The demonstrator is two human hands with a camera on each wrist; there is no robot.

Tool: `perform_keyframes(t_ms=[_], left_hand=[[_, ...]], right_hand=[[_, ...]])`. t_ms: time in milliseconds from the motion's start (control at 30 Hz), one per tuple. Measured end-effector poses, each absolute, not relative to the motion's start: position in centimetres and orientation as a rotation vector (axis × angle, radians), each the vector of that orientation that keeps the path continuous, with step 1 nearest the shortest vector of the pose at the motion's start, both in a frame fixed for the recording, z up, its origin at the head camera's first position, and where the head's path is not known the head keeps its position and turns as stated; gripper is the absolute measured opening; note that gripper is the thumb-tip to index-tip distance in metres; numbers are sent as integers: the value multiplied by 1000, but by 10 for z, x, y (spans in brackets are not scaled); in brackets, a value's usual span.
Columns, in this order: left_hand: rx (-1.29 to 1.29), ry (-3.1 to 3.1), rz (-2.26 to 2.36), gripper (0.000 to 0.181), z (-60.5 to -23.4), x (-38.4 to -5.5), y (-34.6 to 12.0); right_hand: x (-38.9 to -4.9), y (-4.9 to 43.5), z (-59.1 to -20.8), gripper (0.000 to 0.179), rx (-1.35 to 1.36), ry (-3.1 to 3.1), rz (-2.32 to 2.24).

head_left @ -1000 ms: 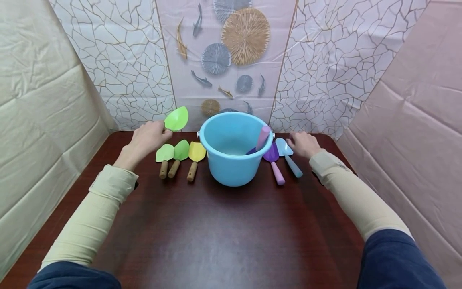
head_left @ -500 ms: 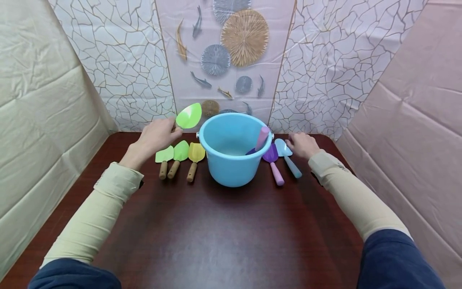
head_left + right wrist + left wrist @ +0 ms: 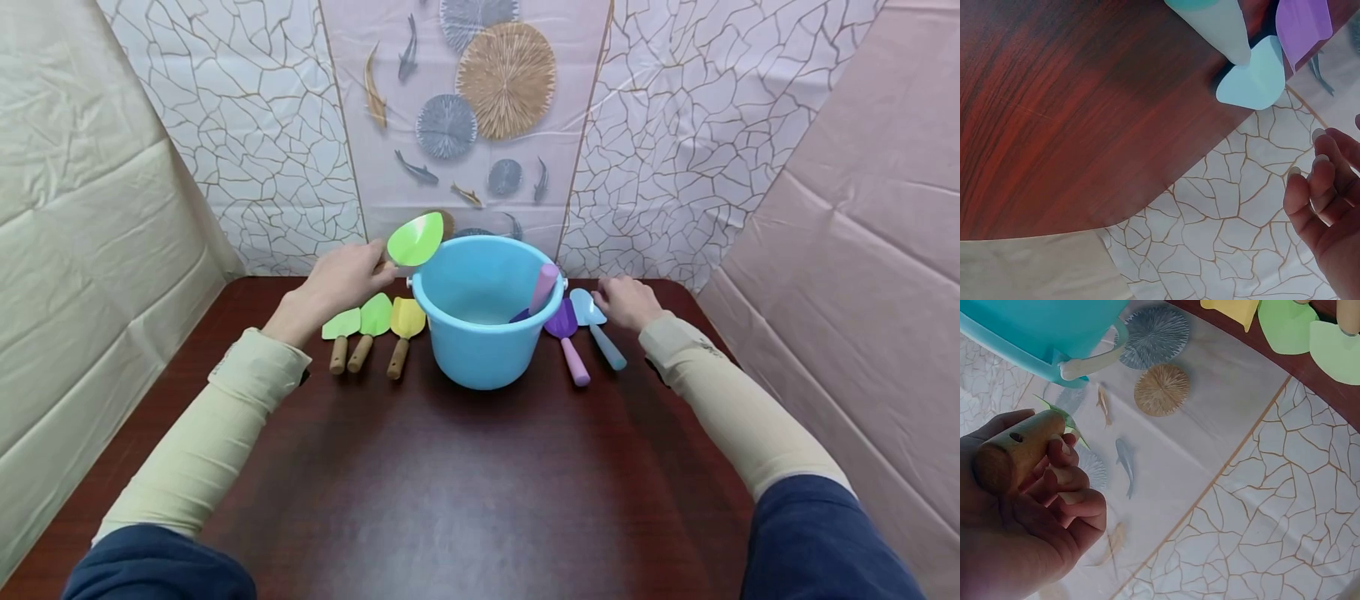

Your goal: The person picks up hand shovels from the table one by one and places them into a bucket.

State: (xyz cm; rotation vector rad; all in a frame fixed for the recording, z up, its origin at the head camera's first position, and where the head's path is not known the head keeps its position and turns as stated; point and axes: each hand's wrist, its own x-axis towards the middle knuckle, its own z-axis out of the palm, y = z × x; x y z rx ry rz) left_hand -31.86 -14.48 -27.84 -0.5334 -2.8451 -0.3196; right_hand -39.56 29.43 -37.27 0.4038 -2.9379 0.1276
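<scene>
My left hand (image 3: 345,279) grips the wooden handle (image 3: 1025,447) of a green toy trowel. Its light green blade (image 3: 416,240) points up and right, overlapping the left rim of a light blue bucket (image 3: 483,354) in the head view. Inside the bucket leans a purple trowel, its pink handle (image 3: 543,287) sticking up past the rim. My right hand (image 3: 628,300) holds nothing, its fingers loosely bent in the right wrist view. Nearest to it lies a light blue trowel (image 3: 608,347), with a purple, pink-handled trowel (image 3: 574,362) beside that.
Left of the bucket, a pale green trowel (image 3: 339,354), a green trowel (image 3: 377,314) and a yellow trowel (image 3: 407,317) lie in a row. All rest on a dark red-brown wooden table (image 3: 480,467). Patterned cloth (image 3: 277,125) hangs behind, with plain cloth at both sides.
My left hand has carried the green trowel rightward, from above the left row of trowels to the bucket's left rim. The right hand stays put.
</scene>
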Motion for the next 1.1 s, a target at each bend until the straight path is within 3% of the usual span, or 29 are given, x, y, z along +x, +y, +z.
perform_keyframes(t_ms=[433, 700, 1100], left_hand=[[-661, -2866, -287, 24, -265, -325, -134], [-714, -2857, -252, 16, -255, -329, -126], [-759, -2895, -190, 26, -249, -336, -112]], right_hand=[[-393, 292, -374, 26, 455, -2922, 153], [-395, 293, -376, 28, 435, -2899, 138], [-395, 298, -379, 29, 433, -2941, 138]])
